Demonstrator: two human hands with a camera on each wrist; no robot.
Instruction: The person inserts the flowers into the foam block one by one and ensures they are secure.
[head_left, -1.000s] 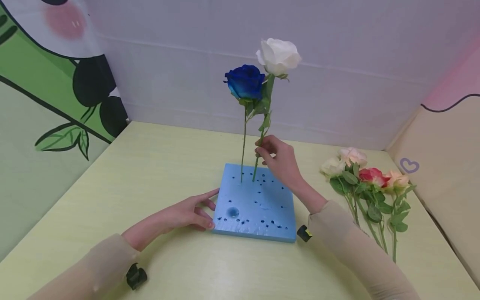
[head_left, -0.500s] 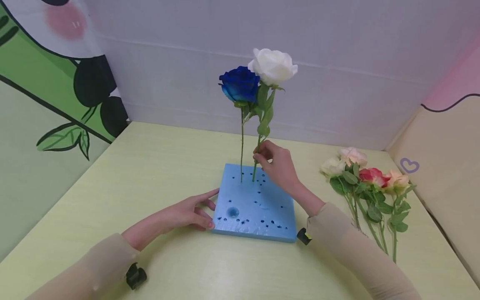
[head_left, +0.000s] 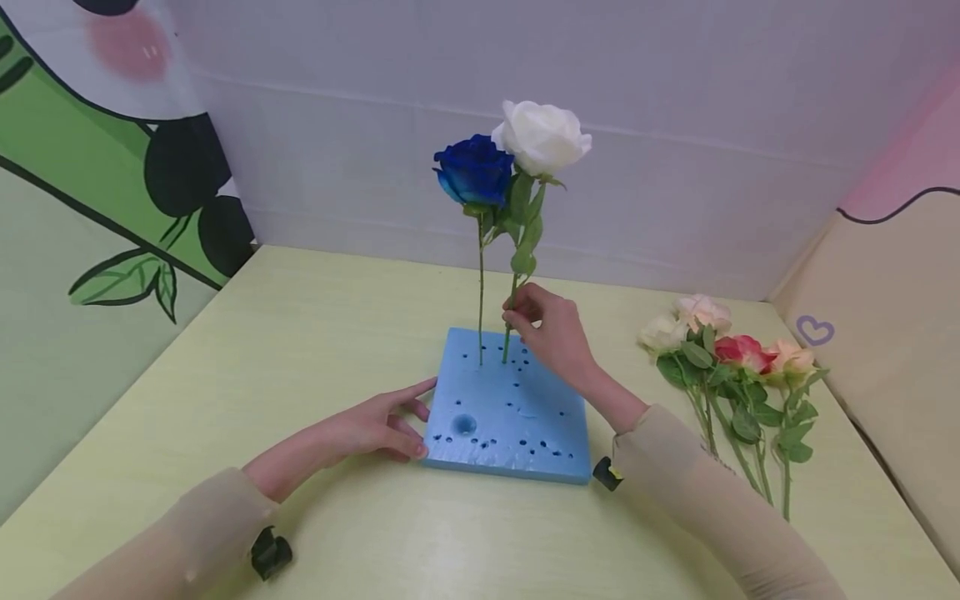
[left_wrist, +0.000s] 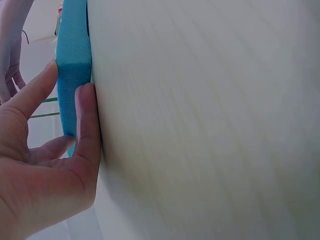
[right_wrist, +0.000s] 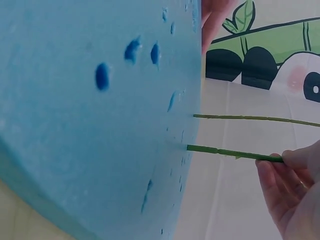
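Observation:
My right hand point(head_left: 551, 333) pinches the green stem of a white rose point(head_left: 543, 137) between thumb and fingers. The lower end of that stem meets the top of a pale blue foam block point(head_left: 517, 425) near its back. Just left of it, a blue rose point(head_left: 475, 171) stands upright in the same block. In the right wrist view both stems enter the foam side by side, with the right hand point(right_wrist: 295, 185) a little up the stem. My left hand point(head_left: 375, 427) rests against the block's left side, thumb at the near corner; in the left wrist view its fingers point(left_wrist: 87, 115) touch the side face.
Several small holes and one larger round dent point(head_left: 464, 425) mark the block's top. To the right, loose roses in cream, pink, red and peach point(head_left: 742, 354) lie on the pale yellow table point(head_left: 337, 317). A light cloth wall point(head_left: 337, 167) rises behind.
The white rose's head has come down and shifted left, closer to the blue rose. My right hand has moved slightly down and left with the stem. The left hand stays in place.

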